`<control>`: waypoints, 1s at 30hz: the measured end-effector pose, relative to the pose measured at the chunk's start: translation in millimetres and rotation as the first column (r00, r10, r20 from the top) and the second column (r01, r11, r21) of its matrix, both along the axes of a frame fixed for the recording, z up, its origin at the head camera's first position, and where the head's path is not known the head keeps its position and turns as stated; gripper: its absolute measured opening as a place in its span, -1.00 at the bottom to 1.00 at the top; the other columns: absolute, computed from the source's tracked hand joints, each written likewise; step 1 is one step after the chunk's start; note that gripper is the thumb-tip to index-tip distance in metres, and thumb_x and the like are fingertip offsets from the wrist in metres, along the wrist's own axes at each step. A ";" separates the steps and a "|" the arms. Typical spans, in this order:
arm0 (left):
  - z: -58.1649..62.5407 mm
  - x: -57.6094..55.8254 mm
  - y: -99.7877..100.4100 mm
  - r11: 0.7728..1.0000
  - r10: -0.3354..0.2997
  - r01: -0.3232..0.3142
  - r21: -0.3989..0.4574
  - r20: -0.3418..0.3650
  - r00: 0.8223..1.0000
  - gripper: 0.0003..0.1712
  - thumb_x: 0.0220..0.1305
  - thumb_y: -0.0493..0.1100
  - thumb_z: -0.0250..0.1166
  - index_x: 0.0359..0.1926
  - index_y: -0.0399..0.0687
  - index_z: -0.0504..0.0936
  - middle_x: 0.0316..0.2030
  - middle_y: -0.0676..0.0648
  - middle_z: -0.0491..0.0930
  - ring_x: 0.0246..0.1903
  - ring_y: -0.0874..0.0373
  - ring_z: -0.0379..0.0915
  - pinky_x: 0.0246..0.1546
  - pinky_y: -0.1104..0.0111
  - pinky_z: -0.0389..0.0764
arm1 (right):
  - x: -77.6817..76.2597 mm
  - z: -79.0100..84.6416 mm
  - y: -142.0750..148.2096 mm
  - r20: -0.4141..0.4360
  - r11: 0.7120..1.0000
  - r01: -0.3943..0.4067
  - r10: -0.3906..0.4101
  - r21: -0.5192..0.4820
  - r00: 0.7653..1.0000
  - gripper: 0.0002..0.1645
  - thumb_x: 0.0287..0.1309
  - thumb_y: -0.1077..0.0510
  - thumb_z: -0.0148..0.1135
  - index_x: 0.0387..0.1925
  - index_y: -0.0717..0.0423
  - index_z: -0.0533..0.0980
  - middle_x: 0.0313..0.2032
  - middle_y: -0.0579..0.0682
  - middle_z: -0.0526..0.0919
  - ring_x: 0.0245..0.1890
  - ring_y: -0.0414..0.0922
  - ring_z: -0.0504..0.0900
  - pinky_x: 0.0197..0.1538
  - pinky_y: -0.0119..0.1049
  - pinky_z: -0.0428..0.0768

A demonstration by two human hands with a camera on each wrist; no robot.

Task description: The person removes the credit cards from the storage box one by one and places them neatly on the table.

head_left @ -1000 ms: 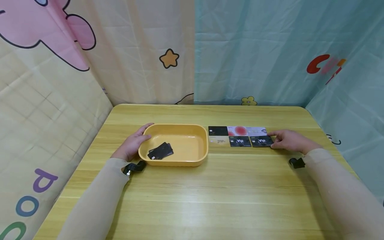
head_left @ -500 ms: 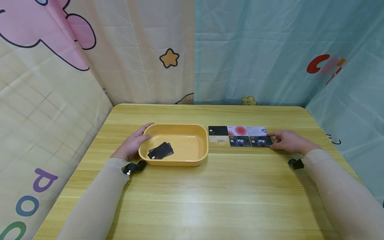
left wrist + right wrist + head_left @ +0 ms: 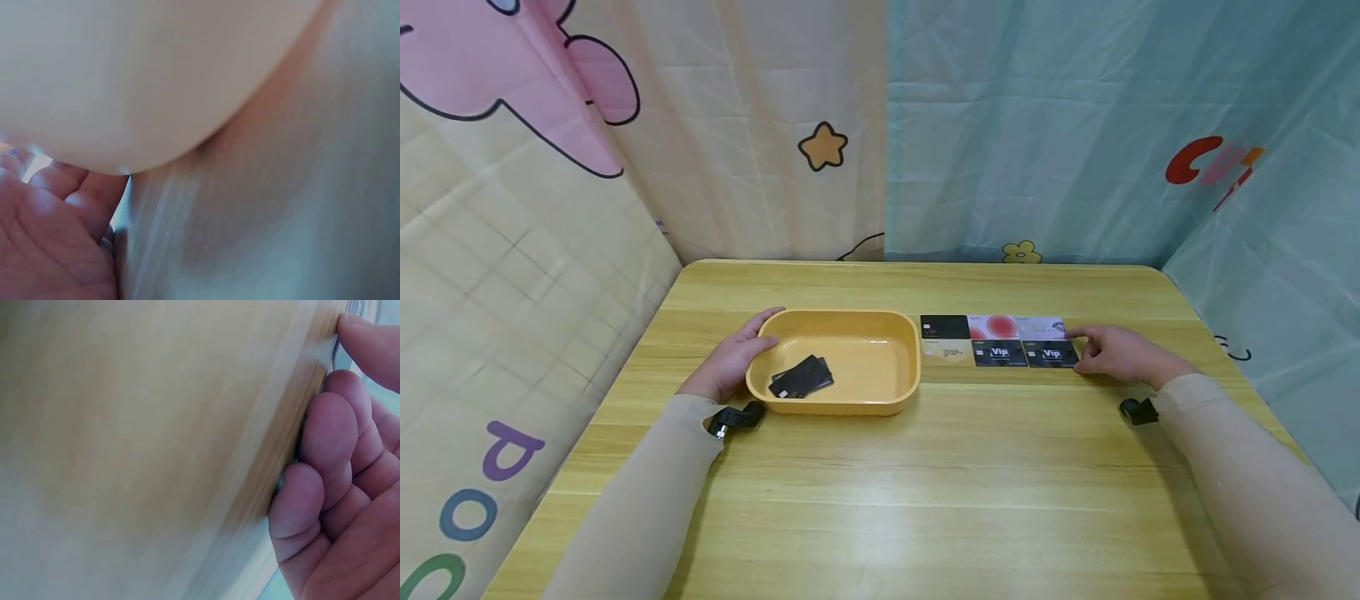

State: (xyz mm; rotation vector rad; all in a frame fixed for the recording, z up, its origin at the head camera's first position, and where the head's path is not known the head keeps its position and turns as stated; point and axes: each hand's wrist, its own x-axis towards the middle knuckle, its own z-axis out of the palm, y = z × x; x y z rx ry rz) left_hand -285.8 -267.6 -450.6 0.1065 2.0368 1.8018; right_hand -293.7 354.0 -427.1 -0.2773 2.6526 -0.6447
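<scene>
My left hand [image 3: 730, 357] grips the left end of a yellow plastic tray [image 3: 891, 404], thumb over the rim. In the tray lie a few dark cards [image 3: 803, 377], overlapping at its front left. To the right, several cards form two close rows flat on the table: a black VIP card [image 3: 945, 327], a pink-and-red card [image 3: 994, 327] and a pale lilac card [image 3: 1040, 328] behind; a gold card [image 3: 947, 352] and two dark Vip cards [image 3: 1051, 354] in front. My right hand [image 3: 1120, 353] touches the rows' right edge with extended index finger and thumb, other fingers curled under.
The wooden table [image 3: 880, 483] extends in front of the tray and cards. Printed curtains [image 3: 1075, 125] hang behind it and at both sides. Black wrist straps [image 3: 1138, 410] sit at both cuffs.
My right hand has shifted slightly left, and the right-hand cards have slid a little left with it. The left hand and the tray have stayed put.
</scene>
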 end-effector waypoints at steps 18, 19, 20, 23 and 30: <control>-0.6 -1.0 -0.3 1.000 0.000 0.000 -0.002 0.008 1.000 -0.33 0.69 -0.11 -0.10 0.68 0.35 -0.01 0.57 -0.29 0.14 0.11 0.05 0.61 0.01 0.30 0.74 | 2.6 0.8 -0.6 -0.051 1.000 -0.030 0.030 -0.009 0.998 -0.39 0.31 0.14 0.41 0.28 0.38 0.49 -0.38 -0.02 0.55 -0.43 -0.11 0.44 -0.38 -0.29 0.38; -0.7 -1.1 -0.5 1.000 0.002 -0.002 -0.007 0.008 1.000 -0.33 0.69 -0.11 -0.09 0.68 0.35 0.00 0.57 -0.29 0.15 0.11 0.05 0.61 0.00 0.30 0.74 | 2.4 0.6 -0.8 -0.050 1.000 -0.027 0.027 -0.007 0.998 -0.39 0.31 0.15 0.41 0.28 0.37 0.49 -0.38 -0.02 0.55 -0.43 -0.11 0.45 -0.38 -0.29 0.38; -0.7 -1.1 -0.8 1.000 0.002 -0.002 -0.010 0.008 1.000 -0.33 0.69 -0.10 -0.09 0.68 0.35 0.00 0.57 -0.29 0.15 0.11 0.05 0.61 0.00 0.30 0.74 | 2.1 0.3 -0.7 -0.049 1.000 -0.024 0.024 -0.004 0.998 -0.40 0.30 0.15 0.40 0.28 0.37 0.50 -0.38 -0.02 0.55 -0.44 -0.11 0.45 -0.38 -0.30 0.38; -0.7 -1.0 -1.1 1.000 0.004 -0.003 -0.012 0.010 1.000 -0.33 0.69 -0.10 -0.09 0.68 0.36 0.00 0.56 -0.29 0.16 0.12 0.05 0.61 0.00 0.30 0.74 | 1.2 -0.5 -0.8 -0.046 1.000 -0.023 0.022 -0.004 0.999 -0.40 0.30 0.16 0.39 0.28 0.37 0.49 -0.38 -0.02 0.55 -0.44 -0.11 0.46 -0.39 -0.30 0.39; 0.1 -0.3 -0.4 1.000 0.003 -0.003 -0.007 0.008 1.000 -0.32 0.69 -0.10 -0.09 0.69 0.36 -0.01 0.57 -0.30 0.15 0.10 0.06 0.62 0.01 0.28 0.75 | 2.0 0.2 -1.8 -0.038 1.000 -0.020 0.020 -0.011 0.999 -0.39 0.31 0.15 0.38 0.29 0.37 0.48 -0.37 -0.02 0.55 -0.42 -0.10 0.46 -0.39 -0.30 0.39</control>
